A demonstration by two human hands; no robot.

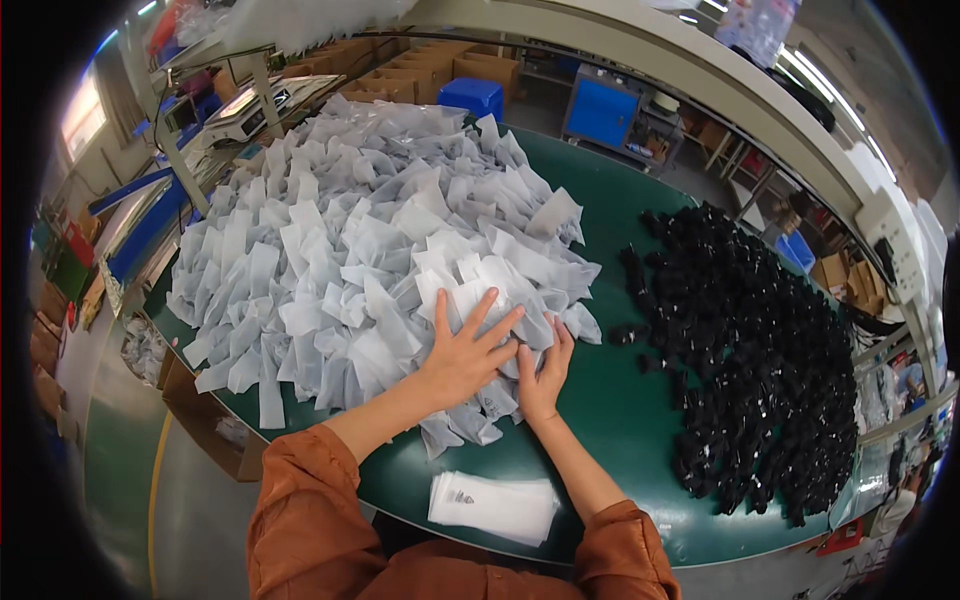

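Note:
A large heap of frosted, translucent plastic bags (330, 260) covers the left and middle of the green table (625, 420). My left hand (465, 355) lies on the near right part of the heap, its fingers spread over several bags. Beside it, my right hand (543, 378) rests against the heap's right front edge, thumb and fingers apart, touching bags there. Neither hand is closed round anything that shows. Near the table's front edge, between my forearms, lies a flat stack of white, translucent bags (495, 505) with a small dark print.
A wide pile of small black bundles (750, 350), like coiled cables, spreads over the table's right side. A metal frame (680, 50) spans above the far edge. Cardboard boxes (430, 70) and a blue stool (472, 97) stand beyond; an open carton (205, 415) sits below the left edge.

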